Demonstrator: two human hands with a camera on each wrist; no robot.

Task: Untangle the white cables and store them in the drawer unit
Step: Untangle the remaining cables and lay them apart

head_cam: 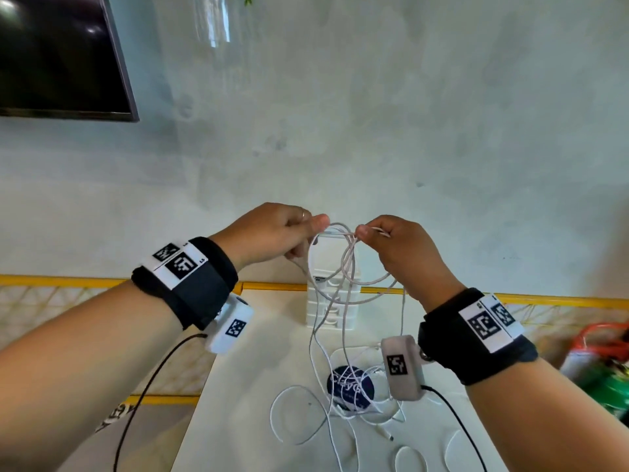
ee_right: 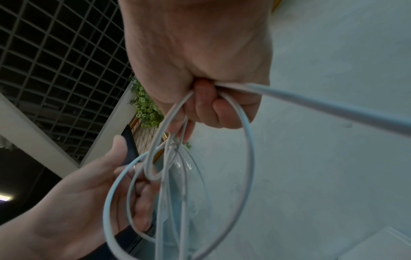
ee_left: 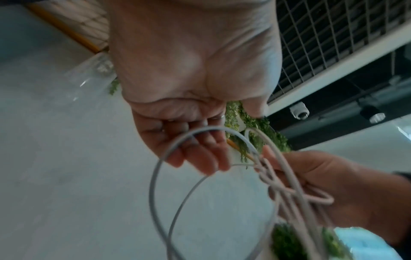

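Observation:
Both hands are raised above the table, holding a tangle of white cables (head_cam: pixel 343 267). My left hand (head_cam: pixel 289 233) pinches a strand between thumb and curled fingers. My right hand (head_cam: pixel 384 240) grips several loops just right of it, with a knot (ee_left: pixel 266 177) between the two hands. The cables hang down in long loops (head_cam: pixel 306 417) onto the white table (head_cam: pixel 245 386). In the right wrist view the right hand (ee_right: pixel 200 105) curls round the loops (ee_right: pixel 177 176). The white drawer unit (head_cam: pixel 332 301) stands behind the cables at the table's far edge, its drawers closed.
A dark blue round object (head_cam: pixel 350 388) lies on the table under the cable loops. A dark screen (head_cam: pixel 61 52) hangs on the wall at upper left. A yellow-framed fence (head_cam: pixel 68 287) runs behind the table. Green and orange items (head_cam: pixel 599 362) lie at the right.

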